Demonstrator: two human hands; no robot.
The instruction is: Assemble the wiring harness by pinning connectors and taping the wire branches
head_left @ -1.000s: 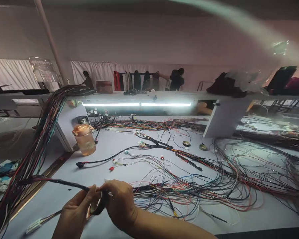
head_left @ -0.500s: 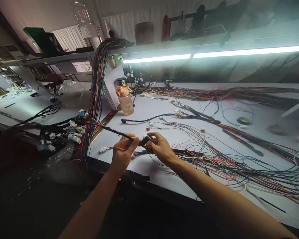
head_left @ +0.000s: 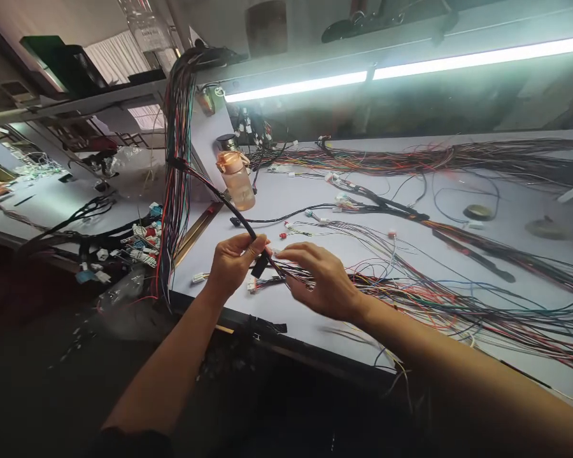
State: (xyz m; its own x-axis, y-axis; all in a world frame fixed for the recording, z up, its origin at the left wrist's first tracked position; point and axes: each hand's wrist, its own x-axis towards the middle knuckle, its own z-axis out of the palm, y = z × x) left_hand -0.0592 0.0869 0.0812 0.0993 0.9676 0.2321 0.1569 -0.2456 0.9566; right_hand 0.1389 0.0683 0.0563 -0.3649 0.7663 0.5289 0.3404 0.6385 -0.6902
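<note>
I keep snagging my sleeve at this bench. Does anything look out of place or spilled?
Mildly: a few thin wires dangle over the table's front edge, where a sleeve might catch. Farther left, a crumpled clear plastic bag sags beside the edge. Nothing looks spilled; the peach-lidded bottle stands upright.

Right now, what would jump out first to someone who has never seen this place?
Probably the bright tube light running under the shelf, above the long spread of coloured wires across the white table. Next, a thick wire bundle hanging off the shelf at the left, beside a peach-coloured bottle. In front, the left hand pinches a black-wrapped cable.
</note>
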